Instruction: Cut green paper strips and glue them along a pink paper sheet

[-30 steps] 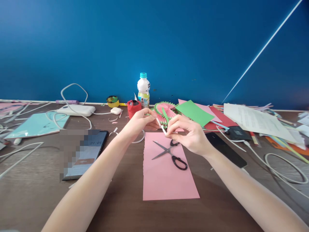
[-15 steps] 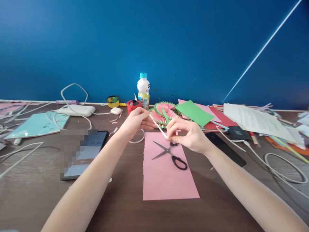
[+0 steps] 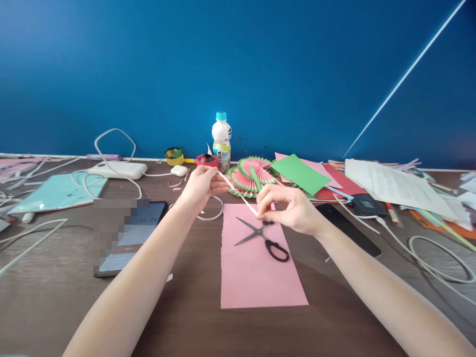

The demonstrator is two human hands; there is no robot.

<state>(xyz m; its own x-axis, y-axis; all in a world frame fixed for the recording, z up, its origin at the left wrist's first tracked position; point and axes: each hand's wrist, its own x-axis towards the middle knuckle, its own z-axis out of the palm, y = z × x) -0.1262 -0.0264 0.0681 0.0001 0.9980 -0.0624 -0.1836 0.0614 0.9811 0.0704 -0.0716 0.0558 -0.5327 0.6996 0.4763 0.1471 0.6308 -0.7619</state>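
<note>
A narrow white strip (image 3: 238, 194) stretches slantwise between my two hands, above the table. My left hand (image 3: 204, 186) pinches its upper end between thumb and forefinger, the other fingers held out straight. At the lower end, my right hand (image 3: 284, 206) is closed on the strip with its fingertips. Below the hands, black-handled scissors (image 3: 258, 231) lie with blades apart on a pink sheet of paper (image 3: 256, 282). Part of one scissor handle is hidden by my right hand. Behind the strip sit pleated pink and green paper rosettes (image 3: 256, 171).
A bottle (image 3: 221, 144) stands by the blue wall beside a red tape roll (image 3: 207, 160). Green paper (image 3: 303, 173) and printed sheets (image 3: 394, 186) lie right. A phone (image 3: 132, 238) is by my left arm, a black phone (image 3: 347, 230) by my right. White cables (image 3: 427, 263) spread across both sides.
My left hand has moved a little to the left along or with the strip, and a longer stretch of strip shows between the hands. My right hand has stayed nearly still.
</note>
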